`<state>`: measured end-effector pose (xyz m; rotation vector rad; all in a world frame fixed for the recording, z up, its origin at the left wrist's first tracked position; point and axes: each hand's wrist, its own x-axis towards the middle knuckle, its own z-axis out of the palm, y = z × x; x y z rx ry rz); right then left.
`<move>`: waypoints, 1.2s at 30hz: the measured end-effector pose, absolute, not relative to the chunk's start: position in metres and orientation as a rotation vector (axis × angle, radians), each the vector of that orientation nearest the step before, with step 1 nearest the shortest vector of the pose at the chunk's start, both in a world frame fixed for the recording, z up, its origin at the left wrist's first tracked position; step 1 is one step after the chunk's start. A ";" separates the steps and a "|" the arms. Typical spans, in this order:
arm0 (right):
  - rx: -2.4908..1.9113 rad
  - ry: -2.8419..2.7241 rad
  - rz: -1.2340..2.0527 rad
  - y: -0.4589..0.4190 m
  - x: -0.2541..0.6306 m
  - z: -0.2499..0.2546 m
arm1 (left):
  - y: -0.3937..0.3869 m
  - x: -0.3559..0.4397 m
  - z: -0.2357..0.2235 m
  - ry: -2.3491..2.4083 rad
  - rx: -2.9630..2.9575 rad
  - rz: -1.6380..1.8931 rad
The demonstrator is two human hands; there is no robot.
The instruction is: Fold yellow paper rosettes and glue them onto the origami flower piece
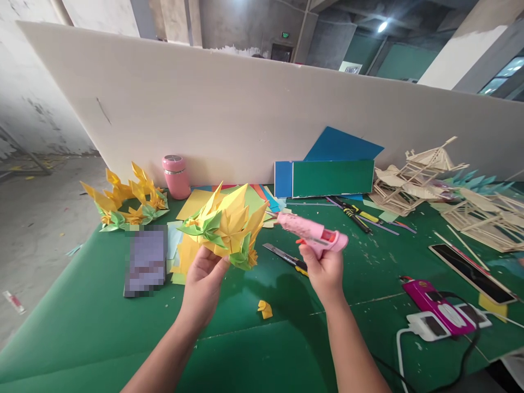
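Note:
My left hand (204,284) grips the lower edge of a yellow and green origami crown (231,221), holding it tilted above the table. In my right hand (325,273) is a pink hot glue gun (305,229), fingers wrapped round its handle. Its nozzle points left, close to the crown's right side; whether it touches cannot be made out. A small folded yellow paper piece (265,309) lies on the green table below. Behind the glue gun rests a utility knife (286,258) with its blade out.
Another yellow paper crown (126,199) and a pink bottle (176,177) stand at the back left, near a blurred-out flat object (145,262). Wooden stick models (413,180) crowd the right. A magenta power strip (440,305) with cables lies front right. A pale board (245,114) walls the back.

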<state>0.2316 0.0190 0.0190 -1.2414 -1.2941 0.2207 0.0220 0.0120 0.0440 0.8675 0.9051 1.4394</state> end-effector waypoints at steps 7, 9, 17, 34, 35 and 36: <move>-1.526 -1.187 0.340 0.025 0.250 0.025 | 0.012 0.023 0.048 0.903 0.805 1.495; -1.690 -1.276 0.202 0.028 0.257 0.023 | 0.012 0.022 0.047 0.908 0.791 1.511; -2.014 -1.281 0.201 0.034 0.270 0.004 | 0.013 0.022 0.046 0.882 0.782 1.542; -1.683 -1.773 0.382 0.023 0.251 0.024 | 0.012 0.024 0.048 0.906 0.752 1.536; -1.571 -1.874 0.609 0.018 0.246 0.028 | 0.012 0.024 0.048 0.902 0.750 1.538; -1.441 -1.997 0.824 0.014 0.240 0.032 | 0.012 0.024 0.048 0.901 0.750 1.541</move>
